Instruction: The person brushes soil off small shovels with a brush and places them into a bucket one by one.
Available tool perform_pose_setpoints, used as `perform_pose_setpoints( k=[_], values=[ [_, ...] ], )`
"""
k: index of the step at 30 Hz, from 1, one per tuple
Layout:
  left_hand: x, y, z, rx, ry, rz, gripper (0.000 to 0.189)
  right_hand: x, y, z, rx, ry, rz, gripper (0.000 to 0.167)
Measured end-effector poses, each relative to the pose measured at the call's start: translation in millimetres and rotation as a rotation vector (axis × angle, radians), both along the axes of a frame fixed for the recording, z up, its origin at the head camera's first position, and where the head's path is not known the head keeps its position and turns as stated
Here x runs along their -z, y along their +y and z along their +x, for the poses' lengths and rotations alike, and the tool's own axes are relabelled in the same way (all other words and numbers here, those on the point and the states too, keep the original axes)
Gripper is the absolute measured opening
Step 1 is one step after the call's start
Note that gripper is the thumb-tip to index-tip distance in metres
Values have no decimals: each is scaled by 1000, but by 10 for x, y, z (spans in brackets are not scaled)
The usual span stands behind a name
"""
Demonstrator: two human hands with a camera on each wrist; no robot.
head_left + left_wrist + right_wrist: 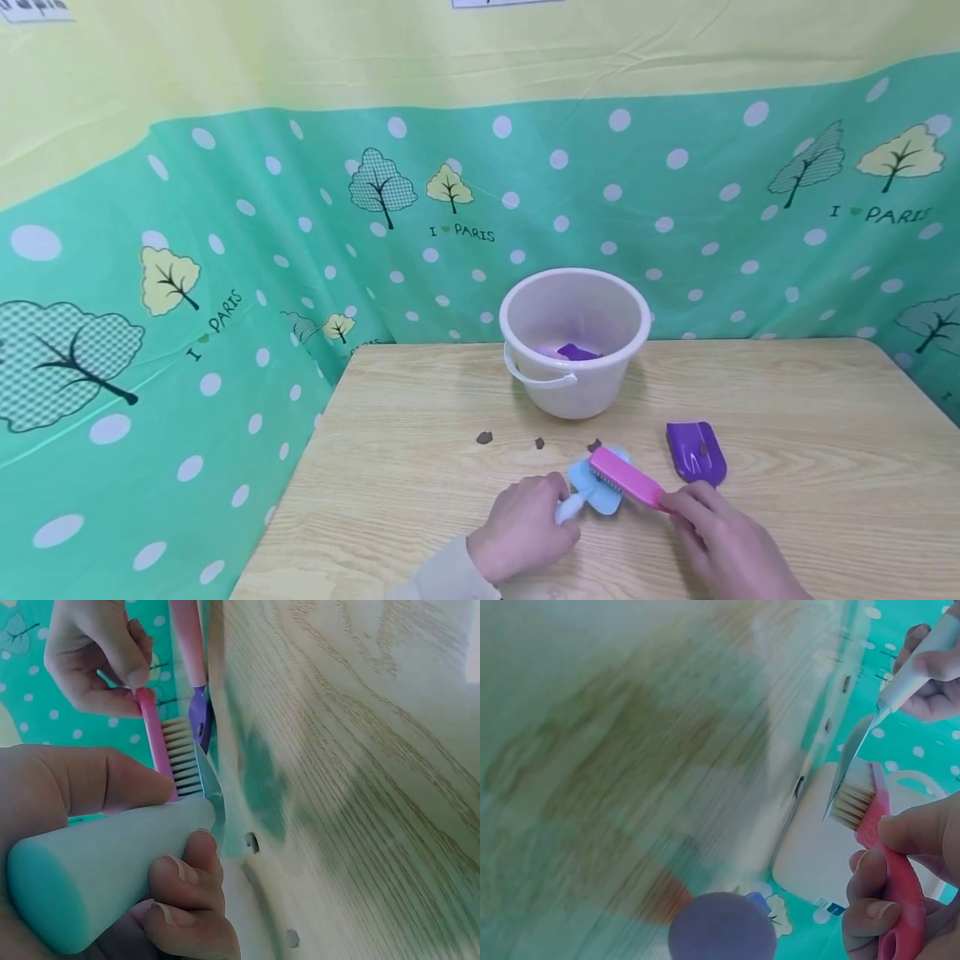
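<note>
My left hand (528, 527) grips the pale handle of a small light blue shovel (602, 500), holding its blade above the wooden table. With my right hand (726, 533) I hold a pink brush (637, 483) by its handle. Its bristles (853, 799) touch the face of the blade in the right wrist view. A purple shovel (688, 457) lies just beyond my right hand, with a small brown piece (703, 448) on its blade. Its pink handle (187, 637) shows in the left wrist view. Brown crumbs (484, 437) lie on the table past the blue shovel.
A white bucket (581, 396) stands upright at the back of the wooden table (397, 467), its handle hanging down in front. Purple items (576, 352) lie inside it. A green and yellow curtain (420, 292) hangs behind the table and along its left side.
</note>
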State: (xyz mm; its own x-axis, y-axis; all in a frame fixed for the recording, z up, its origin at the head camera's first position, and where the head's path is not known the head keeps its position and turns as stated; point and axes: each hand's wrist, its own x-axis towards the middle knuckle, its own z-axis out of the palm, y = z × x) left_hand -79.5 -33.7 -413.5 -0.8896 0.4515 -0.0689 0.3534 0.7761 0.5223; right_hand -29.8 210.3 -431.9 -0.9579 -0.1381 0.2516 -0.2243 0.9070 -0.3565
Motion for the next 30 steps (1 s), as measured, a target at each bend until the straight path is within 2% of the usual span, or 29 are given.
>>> perform_pose_setpoints(
  k=[5,12,18,25,30],
  values=[
    [4,-12,0,2,-4,0,17,3,33,-24,17,22,13,33],
    [8,-28,9,7,-4,4,17,-17,66,-57,27,-8,9,33],
    [8,-42,16,6,6,14,17,2,118,-93,18,80,14,35],
    [13,-61,19,3,-2,17,17,29,188,-138,0,229,-5,38],
    [18,-82,24,3,-4,19,17,-41,178,-137,0,243,-21,39]
  ],
)
